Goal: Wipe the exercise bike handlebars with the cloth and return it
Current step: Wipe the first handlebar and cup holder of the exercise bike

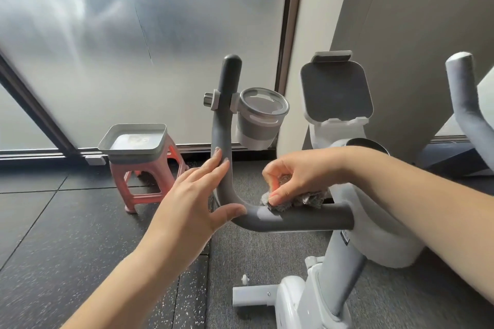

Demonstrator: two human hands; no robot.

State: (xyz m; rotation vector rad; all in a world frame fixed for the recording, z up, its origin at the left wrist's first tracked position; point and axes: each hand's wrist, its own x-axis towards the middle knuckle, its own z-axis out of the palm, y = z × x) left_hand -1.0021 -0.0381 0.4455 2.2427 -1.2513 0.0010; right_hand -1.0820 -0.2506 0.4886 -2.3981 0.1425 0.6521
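1. A home workout corner, marked by a white-and-grey exercise bike on dark speckled rubber floor tiles.
2. Frosted glass sliding doors and a pink plastic stool suggest a domestic room.

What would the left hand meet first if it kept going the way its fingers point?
The left hand already touches the grey handlebar with its fingertips, so the bar's upright part stops it at once; the cup holder sits beyond.

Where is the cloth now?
In the head view, the cloth lies right of centre on the handlebar, pinched by the right hand.
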